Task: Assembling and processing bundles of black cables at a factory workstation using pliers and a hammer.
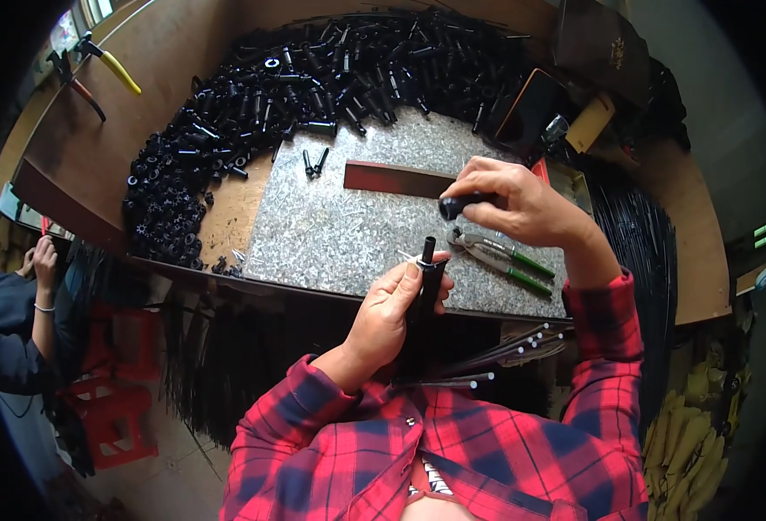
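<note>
- Right now, from the head view, my left hand [393, 306] is closed in a fist around a black tube [424, 300], holding it upright just in front of the near edge of the bench, with a narrower black tip sticking up above my fingers.
- My right hand [513, 201] hovers above and to the right of that tube, fingers pinched shut on a small black handle or cap [454, 207]; I cannot quite tell which, since most of it is hidden in my grip.
- Green-handled pliers [498, 257] lie on the speckled grey slab [348, 234], just below my right hand and untouched.
- A dark red flat bar [398, 179] rests on the slab behind my hands, with two small black parts [313, 162] beside its left end.
- A big heap of black sleeves and tubes [313, 82] covers the far and left side of the bench, so I judge that most of the stock is not yet handled.
- Thin dark rods with pale tips [509, 347] stick out near my lap, below the bench edge; whether these are finished pieces I cannot say.
- Yellow-handled pliers [109, 62] sit far left on the wooden top, and another person's hand [44, 259] shows at the left rim.
</note>
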Motion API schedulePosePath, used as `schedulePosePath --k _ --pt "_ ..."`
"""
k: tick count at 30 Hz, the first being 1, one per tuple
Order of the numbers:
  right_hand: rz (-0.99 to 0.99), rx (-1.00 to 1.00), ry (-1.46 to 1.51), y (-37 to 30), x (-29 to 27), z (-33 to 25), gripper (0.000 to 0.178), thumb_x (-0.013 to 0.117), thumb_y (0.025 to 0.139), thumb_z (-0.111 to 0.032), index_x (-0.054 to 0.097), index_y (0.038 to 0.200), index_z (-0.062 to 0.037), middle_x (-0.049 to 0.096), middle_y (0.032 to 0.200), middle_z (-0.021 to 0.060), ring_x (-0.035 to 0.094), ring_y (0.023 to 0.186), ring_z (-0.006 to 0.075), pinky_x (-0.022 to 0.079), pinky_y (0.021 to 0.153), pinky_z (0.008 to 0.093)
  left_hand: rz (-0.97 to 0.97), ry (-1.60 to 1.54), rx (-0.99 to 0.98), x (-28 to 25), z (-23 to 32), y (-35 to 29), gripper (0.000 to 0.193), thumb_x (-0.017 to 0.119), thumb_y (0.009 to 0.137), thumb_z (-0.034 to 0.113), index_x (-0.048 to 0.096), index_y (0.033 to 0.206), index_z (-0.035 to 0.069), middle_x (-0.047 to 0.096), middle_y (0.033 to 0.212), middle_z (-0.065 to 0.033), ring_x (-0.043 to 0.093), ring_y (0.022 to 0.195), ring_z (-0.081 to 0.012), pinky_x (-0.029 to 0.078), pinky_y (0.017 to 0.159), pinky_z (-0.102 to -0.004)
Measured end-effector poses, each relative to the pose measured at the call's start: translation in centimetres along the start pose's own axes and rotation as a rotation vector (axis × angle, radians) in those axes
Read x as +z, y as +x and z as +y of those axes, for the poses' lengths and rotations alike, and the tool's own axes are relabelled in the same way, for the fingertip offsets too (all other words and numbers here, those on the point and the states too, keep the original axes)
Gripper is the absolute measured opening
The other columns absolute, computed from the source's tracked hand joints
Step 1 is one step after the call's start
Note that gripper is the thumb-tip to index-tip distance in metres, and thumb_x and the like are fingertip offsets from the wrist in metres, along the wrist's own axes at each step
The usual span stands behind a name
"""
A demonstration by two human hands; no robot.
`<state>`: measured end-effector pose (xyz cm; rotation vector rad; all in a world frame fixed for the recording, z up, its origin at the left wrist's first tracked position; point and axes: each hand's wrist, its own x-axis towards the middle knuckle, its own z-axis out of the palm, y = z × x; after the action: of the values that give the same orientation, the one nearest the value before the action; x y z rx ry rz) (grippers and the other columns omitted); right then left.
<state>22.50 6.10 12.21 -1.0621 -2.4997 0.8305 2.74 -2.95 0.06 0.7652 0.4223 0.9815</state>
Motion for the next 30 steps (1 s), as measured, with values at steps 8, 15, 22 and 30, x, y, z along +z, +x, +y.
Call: schedulePosePath --k 8,15,22,30 --pt "-0.002 0.021 0.289 -0.2 1.5 -3.3 0.035 0.067 0.080 0.000 0.057 0.113 0.0015 0.060 0.092 0.0060 0.059 0.082 0.0115 0.048 0.066 0.0230 0.033 0.015 0.022 1.4 -0.1 -0.9 0.045 0.038 0.101 0.036 0.050 0.127 0.002 0.059 0.097 -0.0029 0.052 0.079 -0.0089 0.044 0.077 -0.0234" --pt "0.149 0.230 0.604 -0.3 3.9 -5.2 0.032 0.066 0.084 -0.002 0.049 0.112 0.0011 0.060 0.093 0.0039 0.059 0.076 0.0055 0.050 0.063 0.0183 0.066 0.064 0.091 1.7 -0.4 -1.4 0.043 0.038 0.101 0.035 0.050 0.127 0.002 0.061 0.097 -0.0029 0.053 0.082 -0.0078 0.045 0.075 -0.0237" --pt "0.127 0.151 0.012 -0.3 3.4 -6.8 0.030 0.068 0.082 -0.003 0.052 0.107 0.0013 0.058 0.086 0.0009 0.056 0.071 0.0043 0.047 0.060 0.0200 0.068 0.130 0.091 1.4 -1.1 -1.6 0.040 0.038 0.101 0.036 0.056 0.114 0.002 0.062 0.097 -0.0028 0.054 0.081 -0.0075 0.046 0.074 -0.0234" --pt "0.121 0.292 0.502 -0.2 4.5 -4.9 0.022 0.064 0.086 -0.007 0.050 0.102 -0.0021 0.060 0.085 -0.0003 0.053 0.067 0.0018 0.042 0.053 0.0157 0.104 0.055 0.060 1.6 -0.5 -1.2 0.041 0.037 0.101 0.036 0.057 0.107 0.001 0.061 0.091 -0.0028 0.054 0.078 -0.0079 0.046 0.073 -0.0235"
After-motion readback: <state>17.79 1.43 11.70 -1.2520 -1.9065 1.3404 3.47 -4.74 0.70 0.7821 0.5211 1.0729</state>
